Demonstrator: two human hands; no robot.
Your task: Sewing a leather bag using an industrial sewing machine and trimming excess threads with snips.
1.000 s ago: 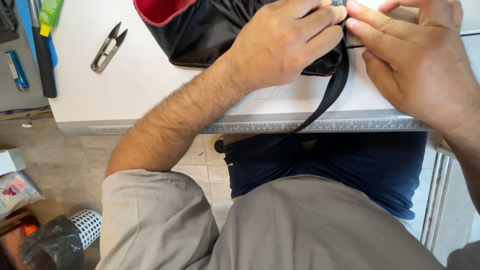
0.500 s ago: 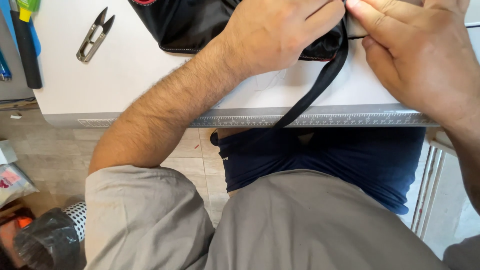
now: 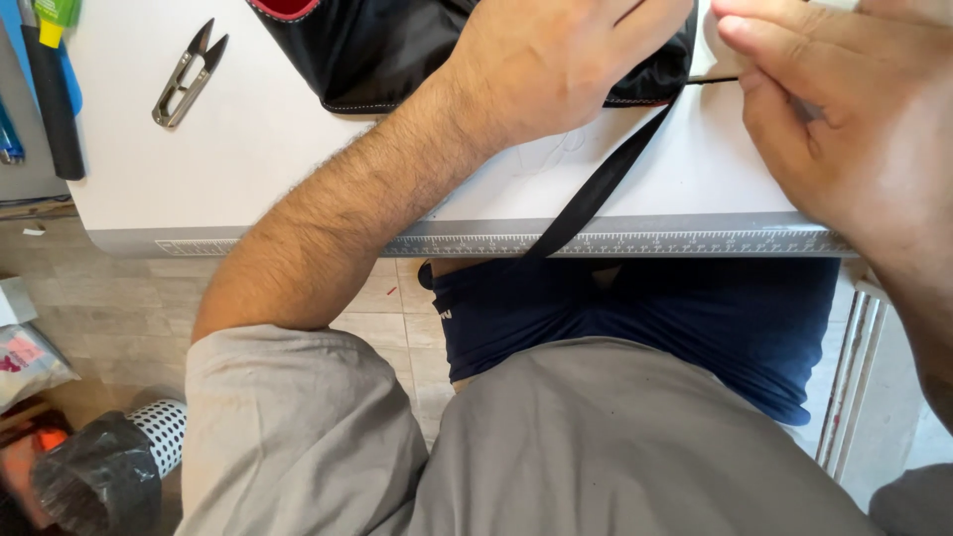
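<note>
My left hand (image 3: 556, 69) presses flat, fingers spread, on the black fabric piece (image 3: 397, 55). My right hand (image 3: 844, 119) pinches its black strap (image 3: 596, 194). It looks soft and limp; I'd grip near the seam.

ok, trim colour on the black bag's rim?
Red, on the black bag rim; head view.

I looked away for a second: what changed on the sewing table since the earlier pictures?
Little. The left hand still presses the black fabric piece, and the right hand still pinches at its edge, where the black strap hangs over the table edge. Everything sits slightly differently in the picture; the thread snips lie untouched.
</note>
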